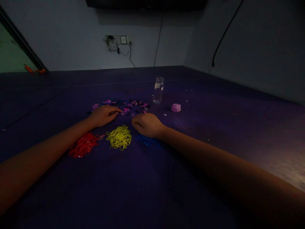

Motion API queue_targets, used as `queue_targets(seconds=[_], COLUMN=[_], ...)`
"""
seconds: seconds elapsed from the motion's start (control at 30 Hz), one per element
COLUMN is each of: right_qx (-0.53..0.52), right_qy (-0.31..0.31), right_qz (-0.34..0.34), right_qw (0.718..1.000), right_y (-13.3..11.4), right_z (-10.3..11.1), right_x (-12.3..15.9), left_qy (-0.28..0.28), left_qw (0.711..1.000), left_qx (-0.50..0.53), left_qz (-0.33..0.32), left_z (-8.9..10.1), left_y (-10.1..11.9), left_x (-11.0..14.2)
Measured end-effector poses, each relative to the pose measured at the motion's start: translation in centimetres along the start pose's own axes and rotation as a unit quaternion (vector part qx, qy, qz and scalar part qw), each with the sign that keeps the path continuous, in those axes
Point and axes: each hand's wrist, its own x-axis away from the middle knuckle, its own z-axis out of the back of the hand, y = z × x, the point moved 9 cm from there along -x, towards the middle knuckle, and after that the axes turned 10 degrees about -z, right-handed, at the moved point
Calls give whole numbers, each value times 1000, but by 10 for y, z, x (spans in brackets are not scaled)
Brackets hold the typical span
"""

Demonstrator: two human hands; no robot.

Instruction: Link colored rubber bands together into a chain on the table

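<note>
My left hand [104, 115] reaches over the spread of mixed pink, black and blue rubber bands [135, 103]. Its index finger is stretched out, the tip at a few pink rubber bands [124, 111], and the thumb stands apart. My right hand [148, 124] rests closer to me with its fingers curled in; whatever they may hold is hidden. Beneath its wrist lies a pile of blue rubber bands [148, 140], partly covered. Between my forearms sits a yellow rubber band pile [119, 137]. A red rubber band pile [84, 145] lies beside my left forearm.
A clear jar [158, 92] stands upright without a lid behind the bands. To its right is a pink cap-like object [176, 107]. Small white scraps [165, 114] dot the dark purple surface [114, 190]. Wall sockets with cords [119, 40] are at the back.
</note>
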Motion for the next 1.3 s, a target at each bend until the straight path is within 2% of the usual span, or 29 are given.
queue_targets(seconds=[0.43,1.3], right_qx=[-9,0], right_qy=[9,-3], right_qz=[6,1], right_qw=[1000,1000], right_y=[0,-1], right_z=[1,1], right_x=[1,1], left_qy=[8,3], left_qw=[1000,1000], left_qx=[-7,-12], left_qz=[-21,-10], left_z=[1,-2], left_y=[2,-1], left_x=[0,1])
